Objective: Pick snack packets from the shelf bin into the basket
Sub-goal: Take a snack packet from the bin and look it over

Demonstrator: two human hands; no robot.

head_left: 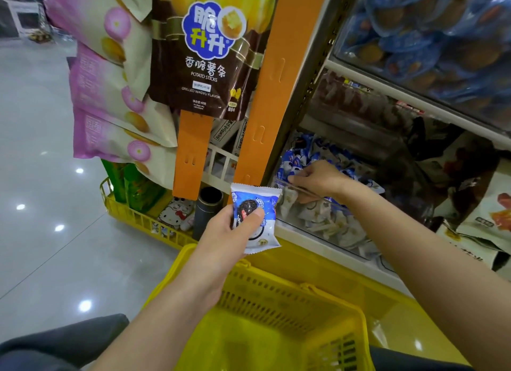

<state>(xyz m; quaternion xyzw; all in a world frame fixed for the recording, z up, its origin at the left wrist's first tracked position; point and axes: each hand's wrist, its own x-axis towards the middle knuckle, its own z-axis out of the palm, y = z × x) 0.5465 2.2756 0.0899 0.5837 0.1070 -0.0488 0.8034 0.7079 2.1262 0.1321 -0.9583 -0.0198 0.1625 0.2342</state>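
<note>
My left hand (231,228) grips a blue and white snack packet (255,218) with a dark cookie printed on it, held upright above the far rim of the yellow basket (276,321). My right hand (315,178) reaches over the clear front wall of the shelf bin (312,224), its fingers curled down among the blue and white packets (301,157) inside. Whether those fingers hold a packet is hidden. The basket's bottom shows no packets.
Orange hanging strips (265,94) carry a brown potato-stick bag (204,52) and pink bags (110,94) to the left. A yellow floor rack (132,213) holds green bags, a dark cylinder and a cartoon-cat item. Blue packs fill the upper shelf; orange-printed bags lie right.
</note>
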